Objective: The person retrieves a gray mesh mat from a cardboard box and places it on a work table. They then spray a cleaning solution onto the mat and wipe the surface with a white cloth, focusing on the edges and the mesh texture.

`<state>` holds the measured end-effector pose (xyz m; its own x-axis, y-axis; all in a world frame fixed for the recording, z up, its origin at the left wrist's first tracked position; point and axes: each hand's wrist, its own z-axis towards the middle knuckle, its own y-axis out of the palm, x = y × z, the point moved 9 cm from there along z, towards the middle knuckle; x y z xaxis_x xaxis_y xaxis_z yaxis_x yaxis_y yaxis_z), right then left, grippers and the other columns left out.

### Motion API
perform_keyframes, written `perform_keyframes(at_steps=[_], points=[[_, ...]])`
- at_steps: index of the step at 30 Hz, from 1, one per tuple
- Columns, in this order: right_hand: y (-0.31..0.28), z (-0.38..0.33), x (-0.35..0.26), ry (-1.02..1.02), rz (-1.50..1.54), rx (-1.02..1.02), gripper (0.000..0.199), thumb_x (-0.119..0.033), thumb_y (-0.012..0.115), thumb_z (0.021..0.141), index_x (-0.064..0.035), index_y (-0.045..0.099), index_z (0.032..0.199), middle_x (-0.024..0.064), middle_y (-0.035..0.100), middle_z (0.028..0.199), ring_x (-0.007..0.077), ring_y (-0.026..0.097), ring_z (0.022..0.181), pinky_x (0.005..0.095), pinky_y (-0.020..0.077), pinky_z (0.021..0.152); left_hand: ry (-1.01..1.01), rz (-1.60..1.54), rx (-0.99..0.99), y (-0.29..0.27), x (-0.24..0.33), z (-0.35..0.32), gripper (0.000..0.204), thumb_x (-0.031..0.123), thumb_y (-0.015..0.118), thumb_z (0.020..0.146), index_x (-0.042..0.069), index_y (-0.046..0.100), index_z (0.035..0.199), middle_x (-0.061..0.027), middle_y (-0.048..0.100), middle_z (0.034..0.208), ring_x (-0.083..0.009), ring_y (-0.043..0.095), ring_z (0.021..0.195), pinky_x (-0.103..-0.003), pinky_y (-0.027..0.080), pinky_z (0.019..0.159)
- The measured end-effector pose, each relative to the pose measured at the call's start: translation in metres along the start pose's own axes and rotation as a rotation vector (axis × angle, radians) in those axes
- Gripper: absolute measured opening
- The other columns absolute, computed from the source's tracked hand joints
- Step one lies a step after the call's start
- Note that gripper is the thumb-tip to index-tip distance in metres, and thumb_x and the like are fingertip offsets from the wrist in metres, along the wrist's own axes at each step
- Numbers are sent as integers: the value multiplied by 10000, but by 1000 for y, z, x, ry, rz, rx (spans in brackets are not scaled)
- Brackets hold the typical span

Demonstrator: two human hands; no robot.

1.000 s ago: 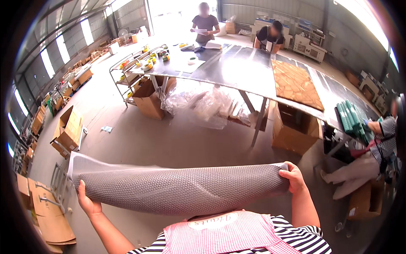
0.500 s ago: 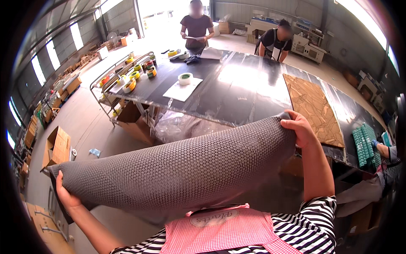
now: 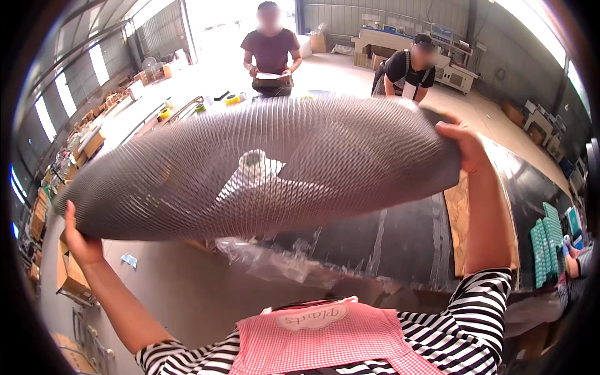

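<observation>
A wide grey openwork mesh mat (image 3: 300, 137) is stretched between my two hands, lifted in front of me over the near part of the table. My left hand (image 3: 83, 240) grips its left end, and my right hand (image 3: 465, 144) grips its right end, thumb on top. Between them the mat bows in a curve. Through its holes show a tape roll (image 3: 252, 161) and a white sheet lying on the dark table (image 3: 350, 240). Most of the table's left side is hidden behind the mat.
A brown patterned mat (image 3: 458, 219) lies on the table by my right forearm. Farther right are green bumpy mats (image 3: 545, 244) and a co-worker's gloved hand (image 3: 567, 247). Two people stand beyond the table. Clear plastic film (image 3: 275, 261) hangs below its edge; a cardboard box (image 3: 74, 275) stands at left.
Both hands have raised the mat up and away from me, so it now covers much of the table. I have come closer to the table.
</observation>
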<state>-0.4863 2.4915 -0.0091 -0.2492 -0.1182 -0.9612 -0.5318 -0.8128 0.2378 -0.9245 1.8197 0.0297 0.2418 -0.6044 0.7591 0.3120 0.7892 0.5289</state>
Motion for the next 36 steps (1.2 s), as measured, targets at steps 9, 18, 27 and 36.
perform_keyframes(at_steps=[9, 18, 27, 36], points=[[-143, 172, 270, 428, -1034, -59, 502, -190, 806, 752, -6, 657, 1195, 151, 707, 1064, 255, 670, 986, 366, 509, 901, -733, 180, 438, -117, -419, -107, 468, 204, 617, 958, -11, 500, 1357, -150, 570, 1322, -350, 557, 1170, -541, 469, 992], [-209, 181, 336, 587, -1011, -30, 313, -123, 819, 735, 0, 682, 988, 78, 697, 884, 171, 646, 847, 322, 505, 799, -890, 269, 621, -85, -435, -172, 438, 207, 592, 980, -52, 508, 1323, -165, 570, 1334, -355, 569, 1186, -521, 467, 1009], [-149, 253, 313, -94, -1816, 257, 479, -158, 749, 731, -125, 672, 1202, 95, 661, 1002, 326, 612, 1049, 411, 488, 961, -949, 304, 704, -36, -466, -210, 423, 235, 543, 990, -24, 515, 1324, -157, 581, 1324, -346, 552, 1200, -502, 438, 1033], [5, 298, 430, 604, -1415, -200, 691, -152, 431, 920, -93, 210, 1572, 146, 693, 1109, 310, 670, 1035, 429, 519, 905, -967, 364, 738, -36, -460, -213, 453, 289, 554, 993, -43, 514, 1299, -163, 590, 1276, -348, 573, 1146, -505, 466, 984]])
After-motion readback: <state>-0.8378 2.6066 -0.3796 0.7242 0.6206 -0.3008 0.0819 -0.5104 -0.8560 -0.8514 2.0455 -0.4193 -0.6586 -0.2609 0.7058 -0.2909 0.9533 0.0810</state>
